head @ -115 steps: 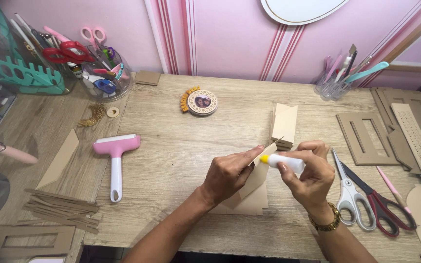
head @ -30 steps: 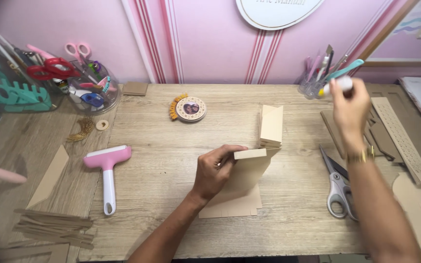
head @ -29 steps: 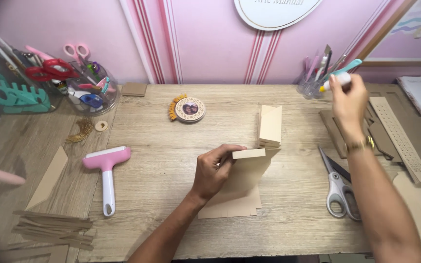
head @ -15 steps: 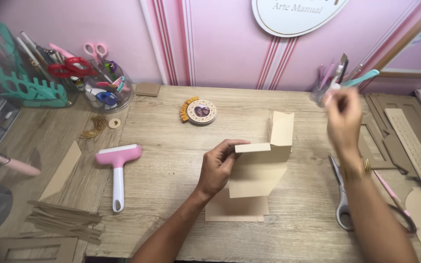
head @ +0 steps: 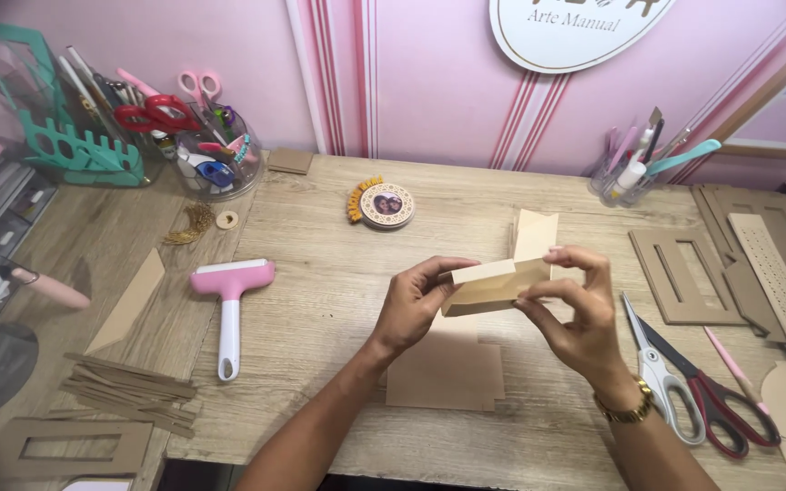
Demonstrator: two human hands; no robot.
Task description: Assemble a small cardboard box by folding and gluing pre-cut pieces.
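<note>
Both hands hold a folded tan cardboard piece (head: 493, 282) above the wooden desk (head: 320, 300). My left hand (head: 416, 305) pinches its left end with thumb and fingers. My right hand (head: 575, 305) grips its right end, where an upright flap (head: 536, 235) rises. A flat brown cardboard sheet (head: 448, 373) lies on the desk under the hands. A white glue stick (head: 629, 175) stands in the clear pen cup (head: 619, 186) at the back right.
Two pairs of scissors (head: 684, 382) lie right of my right hand. A pink roller (head: 227, 295) and cardboard strips (head: 129, 391) are at the left. Cardboard frames (head: 680, 273), a round badge (head: 387, 205) and a tool jar (head: 202, 159) sit farther back.
My right hand put the glue stick into the pen cup at the back right, then came back and took hold of the folded cardboard's right end. The left hand kept holding it.
</note>
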